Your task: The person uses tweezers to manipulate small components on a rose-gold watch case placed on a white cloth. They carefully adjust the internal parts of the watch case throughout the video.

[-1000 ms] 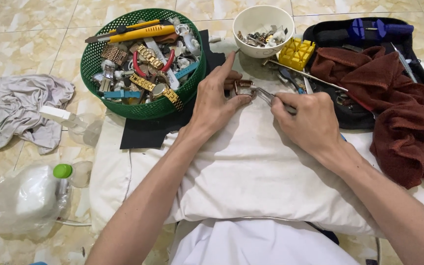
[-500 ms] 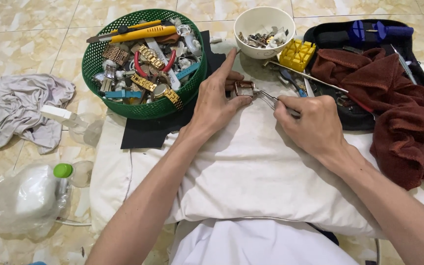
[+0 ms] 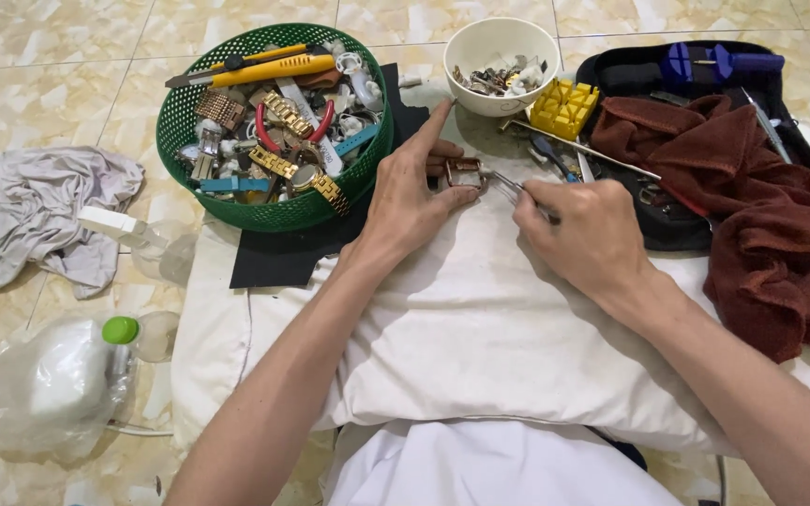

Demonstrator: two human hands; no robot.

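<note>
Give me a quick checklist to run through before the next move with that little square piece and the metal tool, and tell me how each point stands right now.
1. Left hand pins the small square watch case down on the white pillow: ok.
2. Right hand grips the thin metal tool close to its tip: ok.
3. Tool tip meets the edge of the case: cannot tell, too small to see.
4. Left fingers stay out of the tool's line: not ok, they sit right beside the tip.
5. White bowl of small parts stands upright, apart from both hands: ok.
6. Green basket does not crowd the left wrist: ok.
</note>
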